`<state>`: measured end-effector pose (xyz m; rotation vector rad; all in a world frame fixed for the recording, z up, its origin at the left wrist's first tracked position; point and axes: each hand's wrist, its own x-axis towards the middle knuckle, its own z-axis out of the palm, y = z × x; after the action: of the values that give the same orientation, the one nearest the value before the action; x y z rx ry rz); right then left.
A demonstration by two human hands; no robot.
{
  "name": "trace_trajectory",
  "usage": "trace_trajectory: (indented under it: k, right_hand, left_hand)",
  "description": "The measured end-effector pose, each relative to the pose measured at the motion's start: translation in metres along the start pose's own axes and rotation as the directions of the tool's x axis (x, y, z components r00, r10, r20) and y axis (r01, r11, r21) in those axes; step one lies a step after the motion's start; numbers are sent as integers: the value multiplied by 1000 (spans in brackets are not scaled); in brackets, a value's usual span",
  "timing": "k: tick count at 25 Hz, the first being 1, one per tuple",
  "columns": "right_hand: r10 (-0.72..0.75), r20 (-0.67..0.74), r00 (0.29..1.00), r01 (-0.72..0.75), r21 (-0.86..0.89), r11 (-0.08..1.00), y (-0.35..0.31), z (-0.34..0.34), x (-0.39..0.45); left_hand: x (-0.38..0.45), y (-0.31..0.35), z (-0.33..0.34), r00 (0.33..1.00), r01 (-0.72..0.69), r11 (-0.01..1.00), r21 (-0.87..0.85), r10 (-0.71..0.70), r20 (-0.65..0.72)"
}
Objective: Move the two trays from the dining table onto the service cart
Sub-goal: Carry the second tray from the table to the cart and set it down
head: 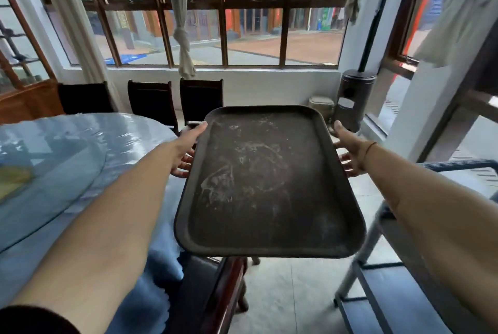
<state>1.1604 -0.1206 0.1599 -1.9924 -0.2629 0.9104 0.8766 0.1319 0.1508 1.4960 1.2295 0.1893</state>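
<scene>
A dark, scuffed rectangular tray (266, 185) is held in the air in front of me, between the dining table and the cart. My left hand (187, 150) grips its left long edge, thumb on the rim and fingers underneath. My right hand (347, 150) grips the right long edge the same way. The round dining table (54, 161), covered with a blue cloth and clear plastic, lies to the left. Part of the metal service cart (377, 228) shows at the lower right, below and beside the tray. No second tray is visible.
A dark wooden chair (213, 288) stands right below the tray at the table's edge. Two more chairs (175, 102) stand by the window wall. A dark cylindrical heater (353, 99) sits in the far right corner. Tiled floor (291, 293) shows between chair and cart.
</scene>
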Motion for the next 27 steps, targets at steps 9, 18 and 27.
trace_trajectory:
  k: [9, 18, 27]
  right_hand:
    - [43, -225, 973, -11, 145, 989, 89, -196, -44]
    - [190, -414, 890, -46, 334, 942, 218, -363, -130]
    - [382, -549, 743, -49, 525, 850, 339, -449, -242]
  left_hand:
    - [-37, 78, 200, 971, -112, 990, 85, 91, 220]
    - [-97, 122, 412, 888, -263, 939, 223, 145, 436]
    - [-175, 134, 583, 707, -420, 858, 295, 105, 700]
